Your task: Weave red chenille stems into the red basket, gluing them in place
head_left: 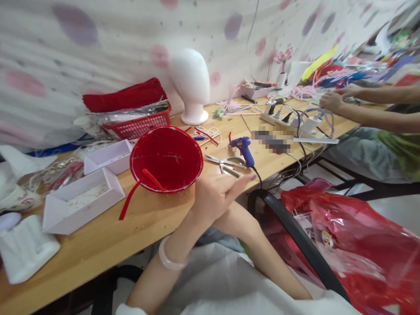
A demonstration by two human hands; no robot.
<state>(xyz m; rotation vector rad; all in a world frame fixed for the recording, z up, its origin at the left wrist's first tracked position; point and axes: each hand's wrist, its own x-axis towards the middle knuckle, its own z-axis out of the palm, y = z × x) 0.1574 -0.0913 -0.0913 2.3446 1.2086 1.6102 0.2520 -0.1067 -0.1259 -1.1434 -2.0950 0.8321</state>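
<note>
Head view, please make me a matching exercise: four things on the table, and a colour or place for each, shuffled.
Things:
1. Bowl
2. Glue gun
3. Scissors
4. Dummy head

Colours and places:
A. White, by the curtain
B. Between bowl and glue gun
C. Blue
D. Red, nearest the white trays

Pairs: 1-D, 2-C, 3-B, 4-A
</note>
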